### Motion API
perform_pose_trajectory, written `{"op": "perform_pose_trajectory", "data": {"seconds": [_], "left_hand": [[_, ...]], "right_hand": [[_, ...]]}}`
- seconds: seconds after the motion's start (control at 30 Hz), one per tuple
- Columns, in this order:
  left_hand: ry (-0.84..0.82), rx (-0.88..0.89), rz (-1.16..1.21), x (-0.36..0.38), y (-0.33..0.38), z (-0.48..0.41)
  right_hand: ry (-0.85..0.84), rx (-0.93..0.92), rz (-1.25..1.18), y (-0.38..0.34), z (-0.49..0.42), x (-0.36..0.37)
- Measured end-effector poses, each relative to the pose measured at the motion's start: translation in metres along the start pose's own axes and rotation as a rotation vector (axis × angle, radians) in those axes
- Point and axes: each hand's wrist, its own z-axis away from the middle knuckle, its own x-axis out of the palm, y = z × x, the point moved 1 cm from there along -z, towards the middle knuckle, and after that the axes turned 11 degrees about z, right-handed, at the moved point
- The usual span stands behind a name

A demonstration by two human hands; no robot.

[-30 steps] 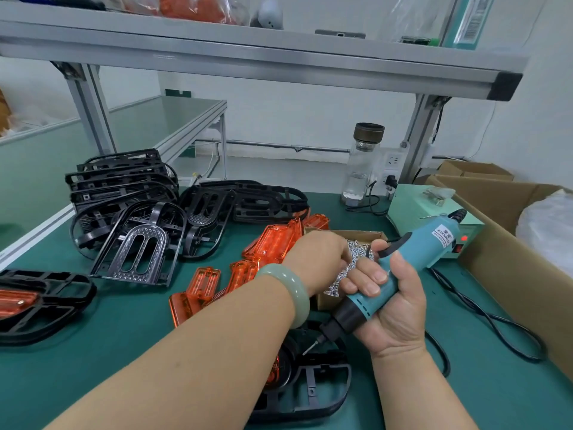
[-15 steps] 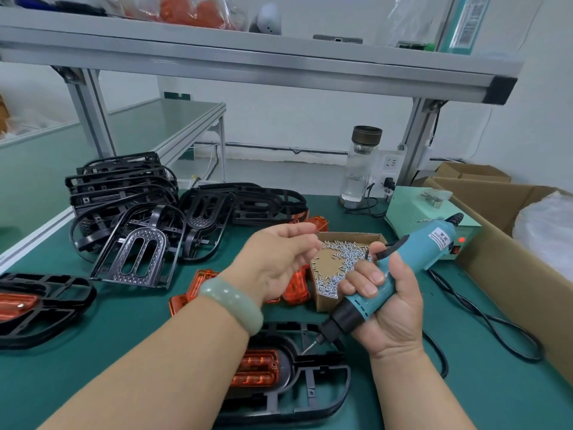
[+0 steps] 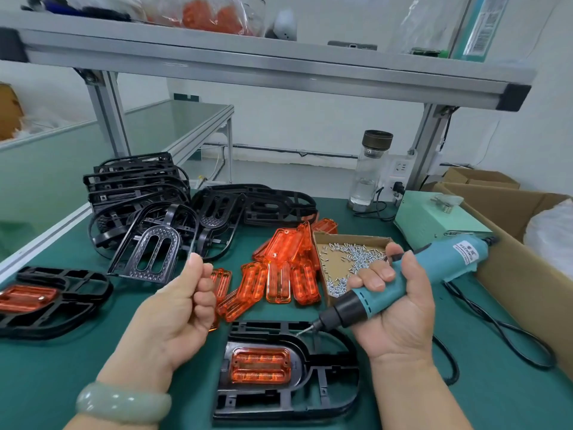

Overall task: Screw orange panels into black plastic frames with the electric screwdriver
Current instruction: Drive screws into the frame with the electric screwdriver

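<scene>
A black plastic frame (image 3: 325,395) lies flat at the near edge with an orange panel (image 3: 259,365) seated in its left opening. My right hand (image 3: 400,315) grips the teal electric screwdriver (image 3: 434,265). Its bit slants down-left and its tip hovers at the frame's top edge. My left hand (image 3: 179,308) is raised left of the frame, fingers curled into the palm and thumb pressed on the forefinger. It seems to pinch small screws, which the fingers hide. The cardboard screw box (image 3: 341,262) sits just behind the screwdriver.
Loose orange panels (image 3: 279,274) lie mid-table. Empty black frames (image 3: 139,187) are piled at the back left. An assembled frame (image 3: 62,293) lies at the far left. A green power unit (image 3: 434,218), a water bottle (image 3: 370,169), a large carton (image 3: 511,274) and the tool's cable (image 3: 496,330) fill the right.
My left hand left the screw box and drew back to the left, closing with its palm turned toward me. The frame with its panel came into full view. The screwdriver barely moved.
</scene>
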Motion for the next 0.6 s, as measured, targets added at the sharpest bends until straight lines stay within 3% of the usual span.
{"op": "perform_pose_trajectory", "data": {"seconds": [0.1, 0.3, 0.47, 0.6], "left_hand": [[-0.088, 0.013, -0.032, -0.005, 0.001, 0.009], [-0.106, 0.167, -0.342, -0.005, -0.01, 0.023], [-0.219, 0.042, -0.337, -0.002, -0.018, 0.026], [-0.307, 0.089, -0.436, 0.001, -0.026, 0.031]], "right_hand": [[0.056, -0.015, 0.02, 0.0, 0.004, 0.009], [0.16, -0.061, -0.012, 0.013, 0.013, 0.012], [0.181, -0.068, -0.014, 0.019, 0.012, 0.007], [0.165, -0.074, -0.04, 0.017, 0.01, 0.004]]}}
